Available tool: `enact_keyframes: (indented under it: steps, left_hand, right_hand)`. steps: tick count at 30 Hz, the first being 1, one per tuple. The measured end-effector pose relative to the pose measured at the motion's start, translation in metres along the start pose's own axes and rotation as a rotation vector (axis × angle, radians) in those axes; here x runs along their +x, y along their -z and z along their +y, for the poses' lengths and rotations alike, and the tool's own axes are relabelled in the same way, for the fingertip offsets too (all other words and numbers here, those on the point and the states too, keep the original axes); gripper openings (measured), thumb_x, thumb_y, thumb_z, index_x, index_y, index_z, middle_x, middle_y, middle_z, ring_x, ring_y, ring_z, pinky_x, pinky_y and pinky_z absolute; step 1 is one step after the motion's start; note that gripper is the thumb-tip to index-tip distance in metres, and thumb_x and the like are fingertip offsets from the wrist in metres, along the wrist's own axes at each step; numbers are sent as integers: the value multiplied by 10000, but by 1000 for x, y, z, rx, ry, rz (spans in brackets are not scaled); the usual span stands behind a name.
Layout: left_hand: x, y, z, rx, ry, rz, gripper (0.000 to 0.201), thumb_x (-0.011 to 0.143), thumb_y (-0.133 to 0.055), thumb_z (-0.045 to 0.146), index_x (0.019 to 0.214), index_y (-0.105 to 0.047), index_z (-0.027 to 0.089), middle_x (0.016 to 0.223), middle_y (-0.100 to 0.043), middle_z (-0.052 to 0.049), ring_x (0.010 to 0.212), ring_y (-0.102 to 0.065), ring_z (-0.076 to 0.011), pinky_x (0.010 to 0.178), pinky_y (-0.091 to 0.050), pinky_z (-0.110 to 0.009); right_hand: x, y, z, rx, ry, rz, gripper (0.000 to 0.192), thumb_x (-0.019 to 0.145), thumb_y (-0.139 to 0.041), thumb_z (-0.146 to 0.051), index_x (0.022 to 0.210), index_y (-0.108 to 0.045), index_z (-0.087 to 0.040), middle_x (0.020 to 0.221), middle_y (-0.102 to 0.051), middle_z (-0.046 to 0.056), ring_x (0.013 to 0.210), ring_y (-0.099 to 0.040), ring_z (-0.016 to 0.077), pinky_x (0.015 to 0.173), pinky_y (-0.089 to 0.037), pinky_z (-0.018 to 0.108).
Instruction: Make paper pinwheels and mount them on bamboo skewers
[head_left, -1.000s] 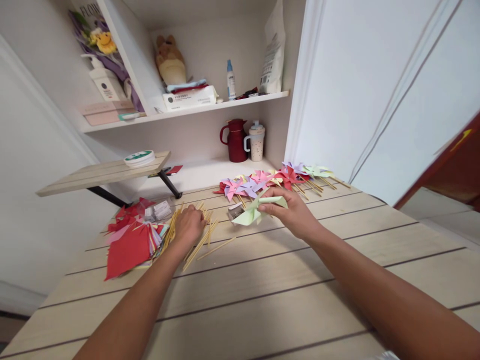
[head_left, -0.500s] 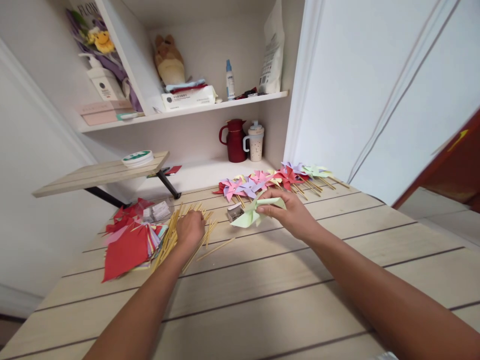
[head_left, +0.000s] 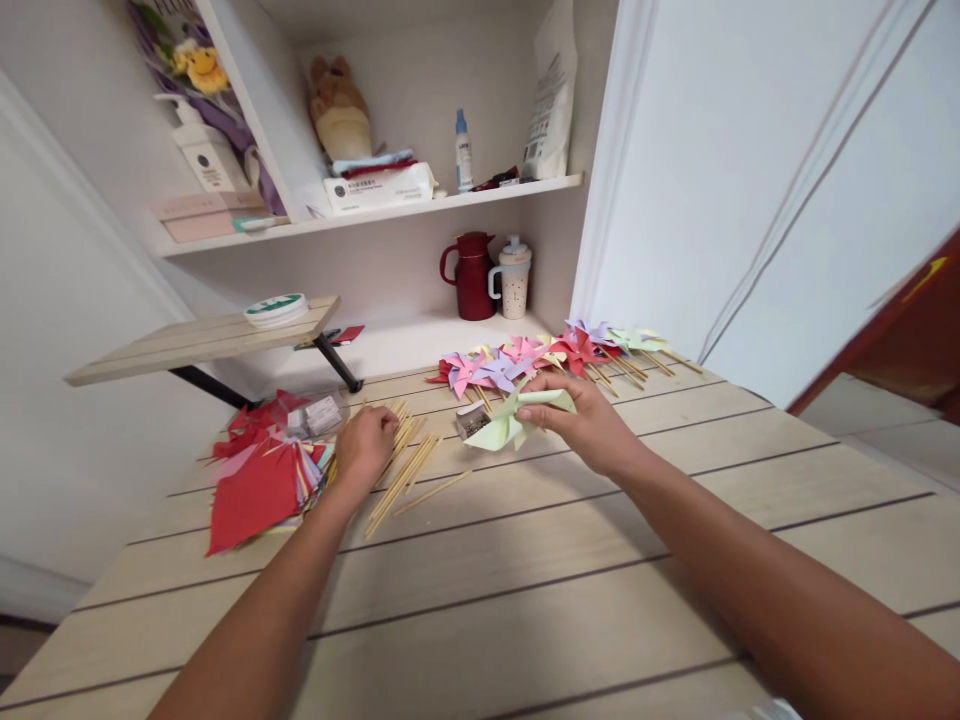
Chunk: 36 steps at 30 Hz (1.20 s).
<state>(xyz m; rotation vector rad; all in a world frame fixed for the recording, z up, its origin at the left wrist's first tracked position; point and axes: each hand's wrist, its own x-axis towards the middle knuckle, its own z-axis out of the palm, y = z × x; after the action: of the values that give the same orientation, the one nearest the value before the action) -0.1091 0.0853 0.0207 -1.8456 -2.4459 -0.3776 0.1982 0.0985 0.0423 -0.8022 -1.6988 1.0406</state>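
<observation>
Both forearms bare, stretched fwd, left hand [head_left: 365, 446] palm-down w/ fingers curled, right hand [head_left: 589, 425] raised slightly, thumb & fingers pinched together, wrist straight

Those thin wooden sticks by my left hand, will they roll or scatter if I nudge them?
The wooden sticks look thin, round and light, so a nudge would probably send some rolling. They lie loose and fanned on the smooth table, so they likely scatter rather than move together. The left hand rests on them.

This is a room in a home. Above the wooden tabletop [head_left: 525, 560], a white shelf [head_left: 390, 212] holds a plush toy [head_left: 339, 105]. Below that shelf stand a red jug [head_left: 472, 276] and a mug [head_left: 514, 279].
</observation>
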Motion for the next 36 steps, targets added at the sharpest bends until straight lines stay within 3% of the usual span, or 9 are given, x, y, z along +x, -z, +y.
enact_keyframes:
  steps: [6,10,24,31,36]
  left_hand:
    - [17,28,-35,15,13,-96,235,858,-531,206,919,-758,211,988,-780,-67,939,-695,-229,734,-454,-289]
    - [15,33,-44,72,30,-155,180,831,-585,227,865,-761,210,946,-775,-96,933,-695,-264,743,-461,-317]
    - [15,16,-42,209,55,-204,210,838,-609,314,934,-762,208,1058,-765,-149,1044,-695,-313,804,-481,-354]
    - [14,12,-32,263,51,-199,279,883,-583,357,964,-765,163,1118,-745,-204,1102,-683,-360,868,-486,-399]
    - [14,8,-21,296,45,-208,276,870,-588,258,1023,-756,100,1119,-733,-258,1114,-688,-365,870,-493,-389]
  right_hand:
    - [0,0,3,4,0,-3,236,749,-799,-422,808,-708,-212,807,-658,-1,745,-562,171,697,-415,308]
    - [0,-1,2,-8,10,-10,244,749,-791,-433,812,-711,-212,811,-666,8,745,-570,179,688,-432,313]
    - [0,0,3,-89,-28,-54,213,765,-780,-418,827,-697,-231,895,-686,8,893,-603,219,831,-422,345]
    - [0,-1,3,-61,-43,-117,196,769,-773,-398,817,-687,-228,876,-677,8,852,-597,211,800,-428,338]
    - [1,-1,6,-35,-55,-159,188,778,-771,-394,823,-697,-228,862,-659,3,820,-586,196,763,-424,321]
